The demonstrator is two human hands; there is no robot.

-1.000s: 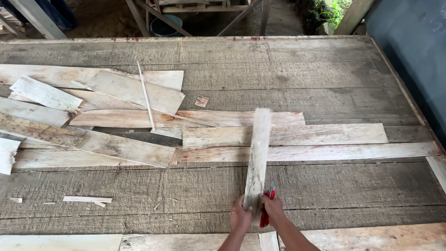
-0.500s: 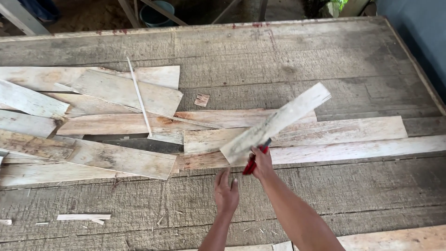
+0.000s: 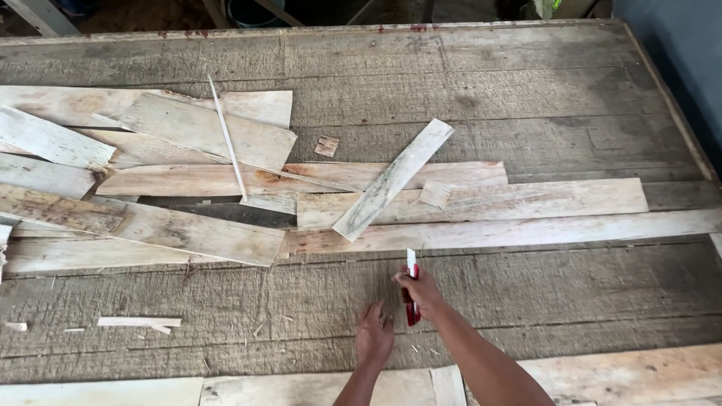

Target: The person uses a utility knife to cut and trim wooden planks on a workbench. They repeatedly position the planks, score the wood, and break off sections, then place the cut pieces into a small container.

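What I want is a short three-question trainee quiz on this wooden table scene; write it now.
1. True or false: the left hand holds a wooden board.
2. What does the right hand grip? A: a red-handled knife. B: a hammer. C: a pencil.
3. Which lies nearer the hands, the diagonal slat or the small wood chip?

Key
1. False: it is open and holds nothing.
2. A.
3. The diagonal slat; its lower end points toward them.
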